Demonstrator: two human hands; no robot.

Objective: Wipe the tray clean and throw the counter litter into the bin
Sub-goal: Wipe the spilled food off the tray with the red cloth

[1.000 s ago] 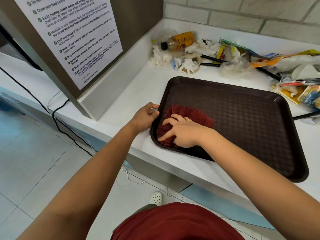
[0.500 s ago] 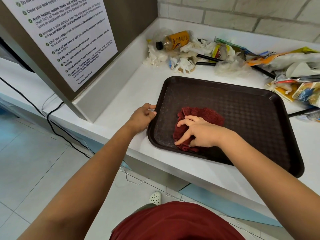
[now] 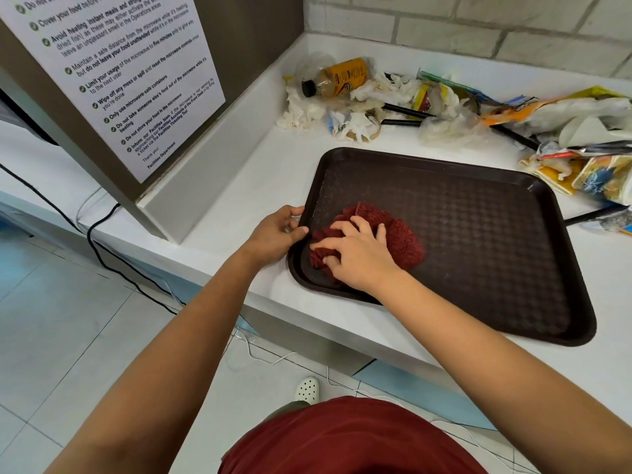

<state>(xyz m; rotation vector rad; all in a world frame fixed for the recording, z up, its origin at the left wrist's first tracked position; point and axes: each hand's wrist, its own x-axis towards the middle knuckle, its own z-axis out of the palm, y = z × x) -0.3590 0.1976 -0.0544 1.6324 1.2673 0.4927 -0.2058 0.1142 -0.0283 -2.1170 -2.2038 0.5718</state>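
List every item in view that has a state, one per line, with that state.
tray: flat on the counter, part over the edge.
cloth: bunched on the tray.
right hand: presses the cloth.
left hand: grips the tray rim.
bottle: capped, on its side.
litter: piled behind the tray.

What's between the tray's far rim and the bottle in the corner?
Head view: bare white counter, then crumpled white tissue just before the bottle; nothing on the tray rim.

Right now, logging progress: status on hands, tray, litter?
Left hand grips tray edge. Right hand presses red cloth on tray. Litter behind, untouched.
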